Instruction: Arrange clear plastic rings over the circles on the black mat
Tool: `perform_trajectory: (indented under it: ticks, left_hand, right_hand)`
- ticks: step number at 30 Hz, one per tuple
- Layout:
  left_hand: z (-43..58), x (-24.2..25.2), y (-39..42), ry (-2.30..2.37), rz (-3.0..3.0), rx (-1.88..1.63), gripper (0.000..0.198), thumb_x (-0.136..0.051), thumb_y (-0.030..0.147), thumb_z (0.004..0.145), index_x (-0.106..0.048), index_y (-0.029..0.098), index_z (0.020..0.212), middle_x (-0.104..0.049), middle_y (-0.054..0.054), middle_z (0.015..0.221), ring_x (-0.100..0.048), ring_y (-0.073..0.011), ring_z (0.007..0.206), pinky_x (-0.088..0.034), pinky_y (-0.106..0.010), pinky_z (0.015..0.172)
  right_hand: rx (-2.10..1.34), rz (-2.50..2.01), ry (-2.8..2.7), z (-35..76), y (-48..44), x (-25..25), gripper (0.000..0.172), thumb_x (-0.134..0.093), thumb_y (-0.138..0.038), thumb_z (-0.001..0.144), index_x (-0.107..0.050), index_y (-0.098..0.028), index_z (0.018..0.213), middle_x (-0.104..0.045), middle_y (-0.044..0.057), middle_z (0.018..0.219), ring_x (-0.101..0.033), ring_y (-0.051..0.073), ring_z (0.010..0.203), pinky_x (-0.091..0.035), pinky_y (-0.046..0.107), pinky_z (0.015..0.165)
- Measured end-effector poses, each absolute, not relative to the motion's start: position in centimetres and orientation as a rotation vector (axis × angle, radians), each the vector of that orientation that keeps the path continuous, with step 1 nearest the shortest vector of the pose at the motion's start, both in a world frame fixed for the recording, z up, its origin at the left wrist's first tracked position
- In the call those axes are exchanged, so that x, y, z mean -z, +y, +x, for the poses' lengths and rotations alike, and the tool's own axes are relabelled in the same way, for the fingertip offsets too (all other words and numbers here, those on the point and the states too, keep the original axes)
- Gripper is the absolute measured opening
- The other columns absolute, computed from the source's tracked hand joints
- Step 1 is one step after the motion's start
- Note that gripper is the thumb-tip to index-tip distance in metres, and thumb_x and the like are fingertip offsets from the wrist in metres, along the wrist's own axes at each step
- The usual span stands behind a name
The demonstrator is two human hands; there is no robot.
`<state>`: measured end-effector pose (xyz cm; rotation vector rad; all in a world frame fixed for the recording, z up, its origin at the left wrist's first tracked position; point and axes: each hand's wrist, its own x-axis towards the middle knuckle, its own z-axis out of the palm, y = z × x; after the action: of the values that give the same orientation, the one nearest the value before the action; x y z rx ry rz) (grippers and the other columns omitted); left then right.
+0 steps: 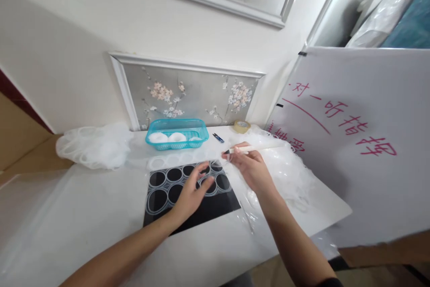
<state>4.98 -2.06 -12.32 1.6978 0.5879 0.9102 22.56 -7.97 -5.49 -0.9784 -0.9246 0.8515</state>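
Observation:
A black sheet (215, 209) patterned with rows of white-outlined circles lies on the white table. Over its middle is my left hand (196, 186), fingers apart and holding nothing. My right hand (250, 166) is closed around a thin white stick (265, 147) with a dark tip pointing left, just beyond the sheet's right back corner. A translucent strip with round shapes (174, 160) lies behind the sheet. Farther back, a blue plastic basket (178, 124) holds white round pieces (177, 137).
A small dark blue tool (218, 138) and a tape roll (242, 126) lie at the back. Translucent white material is heaped at the left (96, 146) and spread as clear film at the right (285, 170). A board with red writing (356, 143) stands right.

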Motion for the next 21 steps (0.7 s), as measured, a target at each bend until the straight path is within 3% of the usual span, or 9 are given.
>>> perform_trajectory:
  ticks: [4, 8, 15, 21]
  left_hand:
    - [3.8, 2.9, -2.9, 0.404, 0.961, -0.764, 0.042, -0.045, 0.054, 0.091, -0.059, 0.018, 0.108, -0.062, -0.010, 0.117, -0.055, -0.0241, 0.113, -0.049, -0.037, 0.091]
    - [1.9, -3.0, -4.3, 0.257, 0.825, -0.832, 0.038, -0.062, 0.045, 0.083, -0.064, 0.014, 0.107, -0.066, -0.009, 0.103, -0.061, -0.0198, 0.096, -0.051, -0.027, 0.084]
    - [2.2, -2.6, -3.6, 0.270, 0.814, -0.938, 0.039, -0.071, 0.028, 0.077, -0.062, 0.014, 0.113, -0.067, -0.009, 0.096, -0.064, -0.0188, 0.090, -0.052, -0.025, 0.079]
    - [2.9, -2.1, -2.2, 0.229, 0.550, -0.926, 0.025, -0.057, 0.006, 0.083, -0.060, 0.009, 0.107, -0.065, -0.003, 0.075, -0.065, -0.0120, 0.072, -0.054, -0.021, 0.072]
  right_hand:
    - [-1.421, -0.544, -0.790, 18.0, -8.9, 0.4, 0.013, -0.066, -0.032, 0.079, -0.060, -0.021, 0.083, -0.074, 0.002, 0.079, -0.071, 0.015, 0.075, -0.055, 0.027, 0.072]
    - [-1.579, -0.173, -0.669, 15.7, -9.0, -2.4, 0.004, -0.063, -0.026, 0.083, -0.065, -0.022, 0.084, -0.075, -0.002, 0.082, -0.071, 0.009, 0.075, -0.055, 0.021, 0.077]
    - [-1.721, -0.064, -0.543, 15.5, -7.5, -1.8, 0.008, -0.060, -0.023, 0.086, -0.067, -0.020, 0.083, -0.076, -0.001, 0.082, -0.071, 0.009, 0.077, -0.055, 0.021, 0.081]
    - [-1.670, -0.071, -0.427, 16.5, -7.2, -1.7, 0.013, -0.055, -0.022, 0.089, -0.066, -0.019, 0.084, -0.075, -0.003, 0.085, -0.070, 0.007, 0.081, -0.054, 0.022, 0.085]
